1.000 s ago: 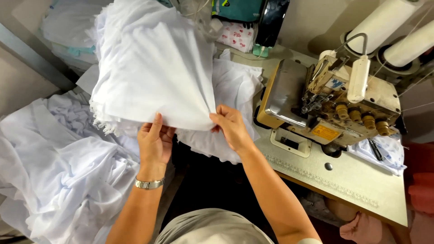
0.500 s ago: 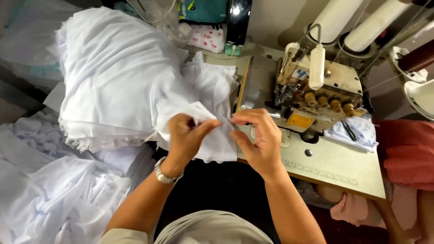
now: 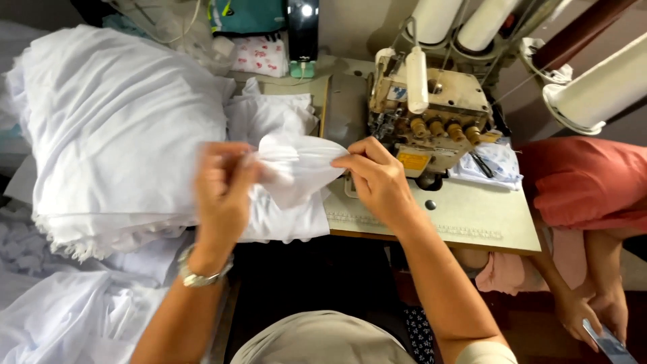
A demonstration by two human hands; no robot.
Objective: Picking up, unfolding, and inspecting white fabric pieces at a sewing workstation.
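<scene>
My left hand [image 3: 222, 192] and my right hand [image 3: 377, 178] both grip one small white fabric piece [image 3: 296, 165], stretched between them in front of my chest. The left hand, with a metal wristwatch [image 3: 202, 273] on its wrist, is blurred and pinches the piece's left end. Fingers of the right hand pinch the right end, close to the front of the beige sewing machine [image 3: 431, 118]. A tall stack of white fabric [image 3: 114, 141] lies just left of my left hand.
The machine stands on a pale table [image 3: 472, 216]. White thread cones [image 3: 593, 87] stand at the back right. Loose white cloth [image 3: 60, 317] lies low on the left. Another person in a red garment [image 3: 586, 182] sits at the right, hands [image 3: 596, 313] on a phone.
Both hands left the big fabric stack, took up a small white piece and drew it right toward the machine. The view swung right, showing the seated person.
</scene>
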